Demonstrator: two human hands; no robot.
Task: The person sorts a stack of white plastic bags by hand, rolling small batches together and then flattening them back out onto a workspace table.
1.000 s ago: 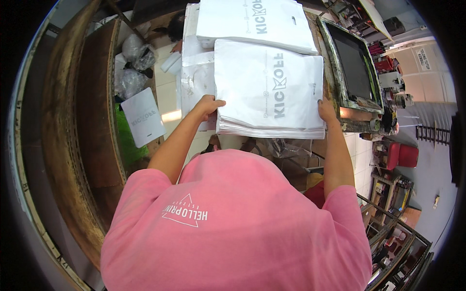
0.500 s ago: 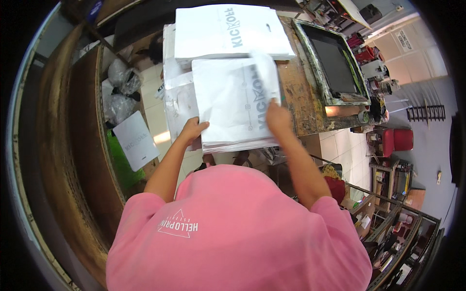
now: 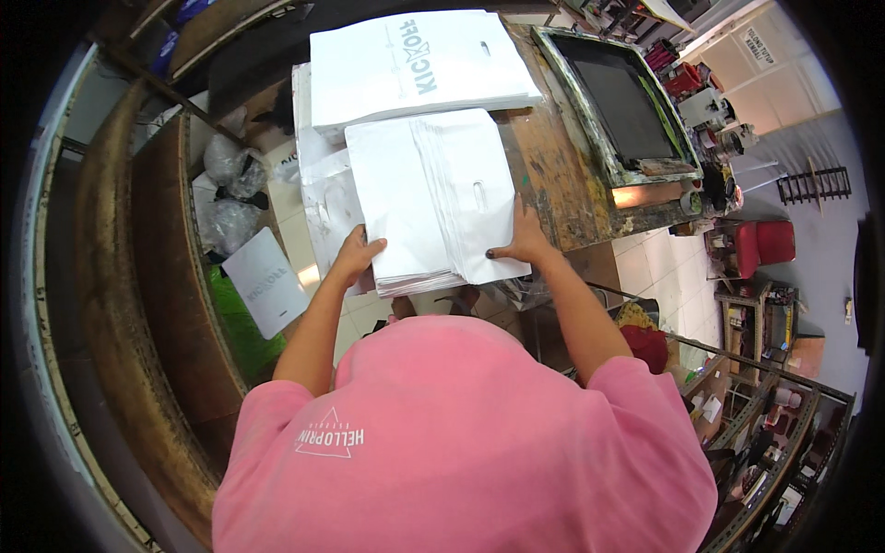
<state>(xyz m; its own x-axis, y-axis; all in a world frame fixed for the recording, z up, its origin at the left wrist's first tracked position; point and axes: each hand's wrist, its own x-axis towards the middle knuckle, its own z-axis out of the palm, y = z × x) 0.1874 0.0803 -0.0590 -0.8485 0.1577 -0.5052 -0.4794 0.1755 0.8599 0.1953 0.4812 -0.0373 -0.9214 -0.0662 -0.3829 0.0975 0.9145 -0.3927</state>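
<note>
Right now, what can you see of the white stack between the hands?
Near stack of thin white rectangular sheets, paper or plastic, can't tell which. It lies roughly flat, a band of stepped edges crossing its middle; no print shows on top, and a rounded slot is at right. It sits just nearer than the white, grey-printed stack. The left hand touches its left edge, the right hand its near right corner.

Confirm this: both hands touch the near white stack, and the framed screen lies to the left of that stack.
Not quite: the framed screen lies to the right of the near white stack, as the head view shows. Both hands, left and right, do touch that stack.
</note>
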